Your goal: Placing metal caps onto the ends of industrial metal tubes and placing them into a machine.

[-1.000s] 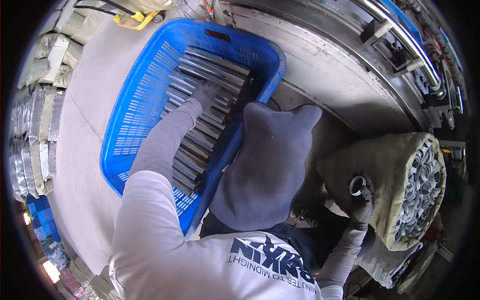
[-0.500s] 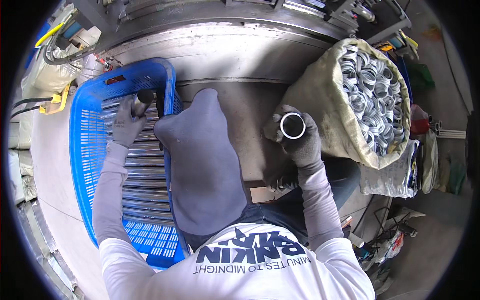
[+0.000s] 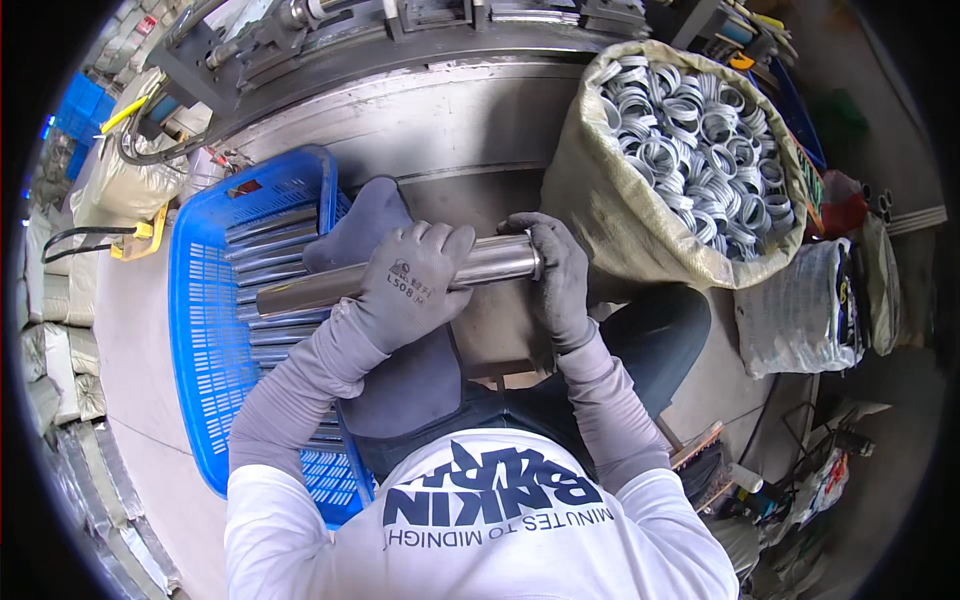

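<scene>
A shiny metal tube point(image 3: 330, 288) lies slantwise in front of me, its right end a little higher in the picture. My left hand point(image 3: 412, 278), in a grey glove, is wrapped over the tube's middle. At the right end, my gloved right hand point(image 3: 556, 275) closes around a thin metal ring point(image 3: 537, 256), which sits at the tube's rim; the fingers partly hide it. Beneath the tube, a dark grey pad point(image 3: 405, 385) covers my left thigh. More metal tubes point(image 3: 275, 250) lie side by side in the blue plastic basket point(image 3: 205, 385) at my left.
An open woven sack point(image 3: 590, 200) full of metal rings point(image 3: 690, 150) stands at the front right. Ahead runs a metal machine bench point(image 3: 420, 65). Wrapped bundles point(image 3: 75, 370) are stacked at the far left, and a plastic-wrapped package point(image 3: 800, 310) lies to the right.
My left hand has lifted a tube out of the basket and brought it right, over the pad. My right hand has moved left with its ring, which now meets the tube's end.
</scene>
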The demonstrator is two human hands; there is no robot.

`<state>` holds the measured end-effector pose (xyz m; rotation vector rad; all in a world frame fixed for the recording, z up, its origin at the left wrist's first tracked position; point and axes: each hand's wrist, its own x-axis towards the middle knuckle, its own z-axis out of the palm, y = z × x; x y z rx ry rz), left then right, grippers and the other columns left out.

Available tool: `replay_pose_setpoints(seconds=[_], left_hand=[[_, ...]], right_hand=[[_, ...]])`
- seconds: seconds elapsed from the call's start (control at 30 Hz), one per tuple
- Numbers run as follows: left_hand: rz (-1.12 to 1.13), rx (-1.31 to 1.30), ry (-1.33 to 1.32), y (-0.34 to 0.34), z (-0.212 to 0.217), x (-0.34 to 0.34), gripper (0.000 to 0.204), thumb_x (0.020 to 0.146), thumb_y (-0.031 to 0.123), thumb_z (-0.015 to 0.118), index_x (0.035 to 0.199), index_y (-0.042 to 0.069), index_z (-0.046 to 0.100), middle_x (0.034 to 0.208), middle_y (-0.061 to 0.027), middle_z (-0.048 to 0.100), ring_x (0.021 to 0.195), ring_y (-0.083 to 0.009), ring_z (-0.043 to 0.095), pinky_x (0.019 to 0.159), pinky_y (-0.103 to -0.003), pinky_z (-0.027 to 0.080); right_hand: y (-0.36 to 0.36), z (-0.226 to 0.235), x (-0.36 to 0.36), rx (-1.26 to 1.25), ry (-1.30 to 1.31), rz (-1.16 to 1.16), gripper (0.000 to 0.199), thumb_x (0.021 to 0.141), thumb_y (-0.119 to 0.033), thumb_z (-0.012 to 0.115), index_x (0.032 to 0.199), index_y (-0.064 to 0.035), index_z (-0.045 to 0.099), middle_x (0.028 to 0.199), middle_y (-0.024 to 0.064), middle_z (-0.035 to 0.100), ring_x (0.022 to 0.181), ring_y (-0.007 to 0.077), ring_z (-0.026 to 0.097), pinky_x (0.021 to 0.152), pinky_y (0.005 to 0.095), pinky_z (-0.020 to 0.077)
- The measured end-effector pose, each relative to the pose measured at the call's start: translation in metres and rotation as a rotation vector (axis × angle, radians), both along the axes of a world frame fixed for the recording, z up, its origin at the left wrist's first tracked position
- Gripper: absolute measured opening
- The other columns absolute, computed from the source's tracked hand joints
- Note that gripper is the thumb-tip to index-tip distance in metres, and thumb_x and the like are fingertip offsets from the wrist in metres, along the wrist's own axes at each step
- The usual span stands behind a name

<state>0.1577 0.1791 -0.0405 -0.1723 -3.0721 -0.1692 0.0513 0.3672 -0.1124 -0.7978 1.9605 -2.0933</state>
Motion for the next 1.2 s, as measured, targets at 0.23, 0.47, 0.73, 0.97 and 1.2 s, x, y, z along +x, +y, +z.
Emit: replay_pose_setpoints(seconds=[0.23,0.47,0.73,0.97,1.2], left_hand=[[-0.006,0.026,0.005,0.007,-0.008,-0.008,0.063,0.080,0.032,0.082,0.132,0.005,0.060,0.108,-0.0137,0.069,0.099,-0.0320,0.070,0.086,-0.045,0.054],[-0.087,-0.047,0.112,0.006,-0.009,-0.011,0.050,0.080,0.032,0.082,0.117,0.007,0.060,0.097,-0.0082,0.066,0.090,-0.0257,0.070,0.079,-0.040,0.055],[-0.234,0.116,0.453,0.016,0.019,0.002,0.057,0.081,0.020,0.084,0.130,0.001,0.063,0.113,-0.0147,0.070,0.098,-0.0308,0.070,0.092,-0.044,0.056],[0.157,1.574,0.358,-0.011,-0.003,0.024,0.043,0.101,0.022,0.072,0.137,0.000,0.062,0.132,-0.0126,0.068,0.118,-0.0221,0.068,0.100,-0.039,0.057],[-0.083,0.409,1.027,-0.071,0.072,-0.013,0.043,0.099,-0.003,0.070,0.141,-0.001,0.062,0.131,-0.0186,0.069,0.112,-0.0295,0.073,0.101,-0.043,0.061]], right_hand=[[-0.001,-0.005,0.004,-0.075,-0.114,-0.067,0.032,0.111,-0.016,0.050,0.117,0.0076,0.070,0.110,0.0156,0.074,0.101,0.0221,0.072,0.093,0.0330,0.0546],[-0.015,-0.010,0.014,-0.065,-0.191,-0.158,0.025,0.109,-0.014,0.055,0.112,0.0060,0.070,0.106,0.0126,0.074,0.097,0.0183,0.069,0.091,0.0319,0.0546],[0.004,0.000,-0.003,-0.079,-0.062,-0.260,0.028,0.108,-0.016,0.053,0.111,0.0039,0.073,0.105,0.0107,0.075,0.095,0.0175,0.069,0.086,0.0314,0.0539],[0.036,0.036,-0.023,-0.046,0.073,-0.293,0.046,0.111,-0.034,0.041,0.124,0.0020,0.067,0.111,0.0159,0.074,0.105,0.0286,0.072,0.094,0.0377,0.0548],[0.068,0.089,-0.110,0.335,0.662,-0.595,0.041,0.093,-0.018,0.077,0.131,-0.0044,0.069,0.113,0.0168,0.071,0.106,0.0357,0.069,0.097,0.0436,0.0546]])
